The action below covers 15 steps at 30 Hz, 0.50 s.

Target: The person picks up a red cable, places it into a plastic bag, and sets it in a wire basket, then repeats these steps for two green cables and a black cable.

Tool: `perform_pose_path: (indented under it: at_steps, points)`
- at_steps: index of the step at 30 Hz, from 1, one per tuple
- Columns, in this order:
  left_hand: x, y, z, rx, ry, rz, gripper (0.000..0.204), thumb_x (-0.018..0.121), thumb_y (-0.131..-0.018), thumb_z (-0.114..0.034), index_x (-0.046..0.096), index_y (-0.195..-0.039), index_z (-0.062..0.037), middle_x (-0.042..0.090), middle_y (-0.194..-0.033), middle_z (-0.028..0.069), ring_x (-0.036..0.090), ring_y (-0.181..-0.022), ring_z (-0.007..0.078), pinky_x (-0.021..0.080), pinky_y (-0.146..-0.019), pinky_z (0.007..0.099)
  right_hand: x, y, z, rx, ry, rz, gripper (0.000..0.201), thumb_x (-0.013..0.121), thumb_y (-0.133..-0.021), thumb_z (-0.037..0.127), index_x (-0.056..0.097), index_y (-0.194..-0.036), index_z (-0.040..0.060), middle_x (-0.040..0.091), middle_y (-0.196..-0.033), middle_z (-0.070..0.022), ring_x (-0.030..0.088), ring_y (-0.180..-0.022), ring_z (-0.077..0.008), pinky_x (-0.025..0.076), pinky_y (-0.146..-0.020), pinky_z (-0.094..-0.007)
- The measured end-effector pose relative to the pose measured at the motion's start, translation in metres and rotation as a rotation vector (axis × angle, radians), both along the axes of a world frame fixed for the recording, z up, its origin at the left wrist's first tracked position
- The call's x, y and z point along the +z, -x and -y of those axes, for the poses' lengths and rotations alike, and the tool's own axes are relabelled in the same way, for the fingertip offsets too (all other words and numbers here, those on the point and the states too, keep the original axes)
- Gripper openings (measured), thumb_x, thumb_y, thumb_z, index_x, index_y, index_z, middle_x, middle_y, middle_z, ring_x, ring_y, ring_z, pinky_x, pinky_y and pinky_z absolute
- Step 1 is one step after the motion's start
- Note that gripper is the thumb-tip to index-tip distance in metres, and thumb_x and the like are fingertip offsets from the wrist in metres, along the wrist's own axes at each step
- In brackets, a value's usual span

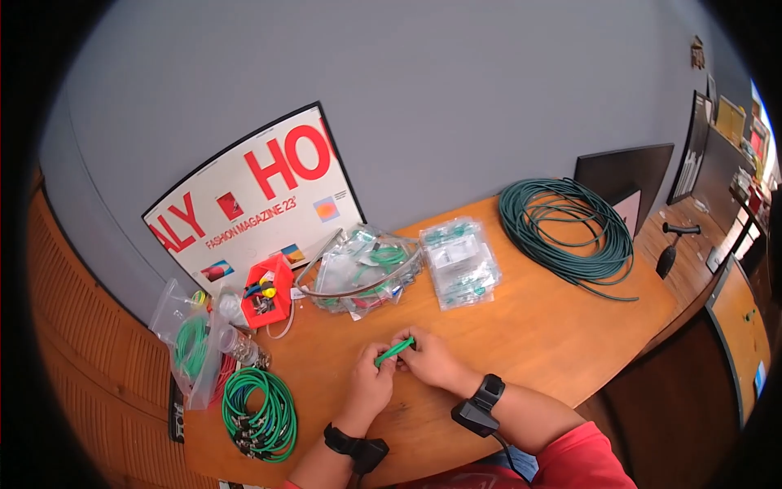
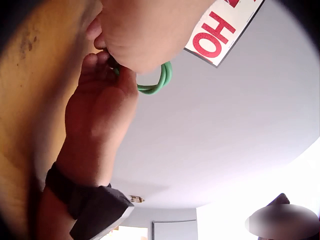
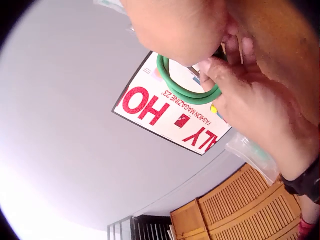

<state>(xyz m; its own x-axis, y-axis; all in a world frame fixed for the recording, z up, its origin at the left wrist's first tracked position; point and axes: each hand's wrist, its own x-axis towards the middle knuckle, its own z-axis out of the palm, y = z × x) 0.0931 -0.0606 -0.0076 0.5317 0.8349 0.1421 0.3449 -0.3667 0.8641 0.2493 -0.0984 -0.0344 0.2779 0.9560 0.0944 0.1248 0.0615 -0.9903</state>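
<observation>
A broad brown wooden table (image 1: pixel 513 350) spread beneath the work, bearing a wide coil of dark green cable (image 1: pixel 521 232) at far right and a round bundle of bright green cables with dark ends (image 1: pixel 283 411) at near left. Over its near middle, the left hand (image 1: pixel 371 387) and the right hand (image 1: pixel 432 359) held a slim, smooth, bright green cable (image 1: pixel 395 351), bent into a rounded loop of two side-by-side strands. Fingers hid its ends; a small dark piece (image 2: pixel 113 62) between the fingertips was too shaded to identify. Both hands almost met, fingers curled in with hardly any gap, pinching the cable.
</observation>
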Motion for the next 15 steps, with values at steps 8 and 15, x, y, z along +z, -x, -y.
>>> perform_pose_path:
  at_steps: [8,15]
  points:
    - [0.0,0.031,-0.011,-0.06,0.414,0.389,0.017,0.054,-0.105,-0.018,0.057,-0.114,-0.0037,0.066,-0.097,0.0082,0.068,-0.082,0.0172,0.057,-0.074,0.0291,0.01,0.016,0.006,0.143,-0.064,-0.312,0.013,0.063,-0.101,0.012,0.062,-0.105,0.0002,0.068,-0.092,-0.0039,0.063,-0.082,-0.0086,0.053,-0.073,-0.0239]
    - [-0.005,0.037,-0.014,-0.062,0.721,0.655,0.027,0.054,-0.105,-0.027,0.052,-0.123,-0.0069,0.067,-0.095,0.0097,0.067,-0.078,0.0191,0.056,-0.07,0.0317,0.019,0.021,0.009,0.173,-0.032,-0.431,0.013,0.063,-0.101,0.013,0.063,-0.105,0.0006,0.068,-0.09,-0.0023,0.062,-0.079,-0.0076,0.052,-0.073,-0.0232]
